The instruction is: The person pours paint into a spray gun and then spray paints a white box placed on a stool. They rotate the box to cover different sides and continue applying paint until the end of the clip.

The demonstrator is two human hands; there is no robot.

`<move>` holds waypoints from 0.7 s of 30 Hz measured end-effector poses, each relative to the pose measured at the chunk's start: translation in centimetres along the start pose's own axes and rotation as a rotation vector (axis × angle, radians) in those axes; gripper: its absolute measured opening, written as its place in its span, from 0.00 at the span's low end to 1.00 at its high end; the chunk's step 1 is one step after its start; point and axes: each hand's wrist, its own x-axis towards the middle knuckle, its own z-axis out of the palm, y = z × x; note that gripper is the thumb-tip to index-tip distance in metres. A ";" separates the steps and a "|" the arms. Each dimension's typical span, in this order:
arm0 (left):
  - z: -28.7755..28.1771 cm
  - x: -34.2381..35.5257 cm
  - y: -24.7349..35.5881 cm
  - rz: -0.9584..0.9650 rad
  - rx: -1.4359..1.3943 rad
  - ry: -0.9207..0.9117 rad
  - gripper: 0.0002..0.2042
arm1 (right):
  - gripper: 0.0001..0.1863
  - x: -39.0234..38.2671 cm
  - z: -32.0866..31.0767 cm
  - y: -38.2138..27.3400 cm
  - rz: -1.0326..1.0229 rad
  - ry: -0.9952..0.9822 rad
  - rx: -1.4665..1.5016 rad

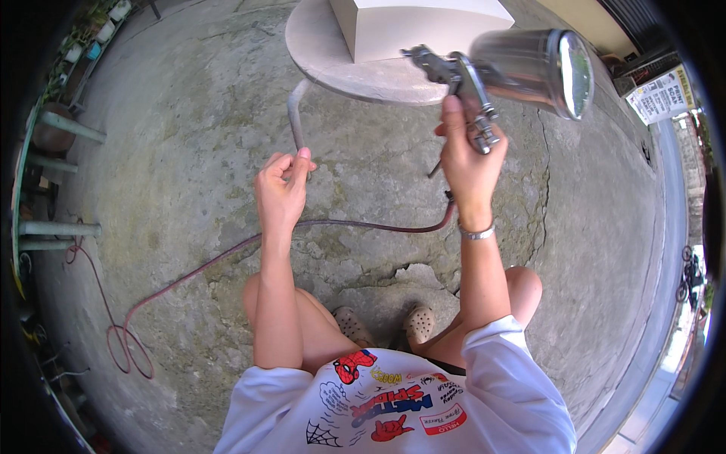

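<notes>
My right hand (473, 166) is closed on the handle of a metal spray gun (461, 79), raised at upper right, with a large silver cup (529, 73) on it. A dark red hose (386, 227) runs from below that hand across the concrete. My left hand (280, 189) is raised with curled fingers, in front of a grey bent leg (295, 113) of the round stand; whether it touches the leg or holds something small I cannot tell. Beyond both hands, a white box-shaped piece (401, 26) rests on the round top (325, 68).
Pale green metal supports (60, 227) with plants (76, 53) line the left edge. Loops of hose (128, 348) lie at lower left. A cracked concrete ledge (397, 295) is by my sandalled feet. A signboard (658, 98) and a parked bicycle (684, 276) are at the far right.
</notes>
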 end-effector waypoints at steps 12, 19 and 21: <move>0.0 0.1 0.7 -0.012 -0.034 0.010 0.18 | 0.17 -0.4 3.2 -4.7 -0.061 -0.007 0.022; -0.6 0.1 0.0 0.008 -0.077 0.010 0.19 | 0.18 2.4 -1.4 -1.8 -0.066 0.377 -0.176; -0.7 0.1 -0.1 0.006 -0.082 0.016 0.19 | 0.22 2.8 -1.9 -1.6 -0.067 0.494 -0.160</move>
